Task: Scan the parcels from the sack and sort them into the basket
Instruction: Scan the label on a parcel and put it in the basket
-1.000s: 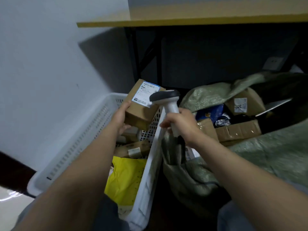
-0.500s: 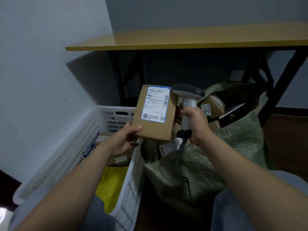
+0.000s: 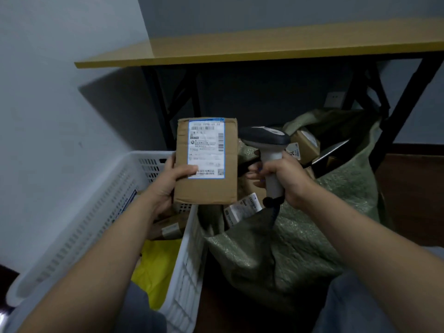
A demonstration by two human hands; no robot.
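My left hand (image 3: 168,182) grips a brown cardboard parcel (image 3: 206,188) by its left edge, thumb on the white shipping label, which faces me. The parcel stands upright above the far right corner of the white plastic basket (image 3: 79,227). My right hand (image 3: 280,175) holds a grey-and-white barcode scanner (image 3: 266,143) by the handle, its dark head just right of the parcel's top. Behind and below lies the open green woven sack (image 3: 312,236), with several cardboard parcels (image 3: 306,144) showing inside.
The basket holds a yellow bag (image 3: 159,265) and a taped brown box (image 3: 168,228). A yellow-topped table (image 3: 264,51) on black legs stands over the sack. A grey wall runs along the left. My knees sit at the bottom edge.
The left hand has turned the parcel upright so its label faces me squarely. The scanner has moved from beside the parcel's face to its right edge, and my view has tilted up.
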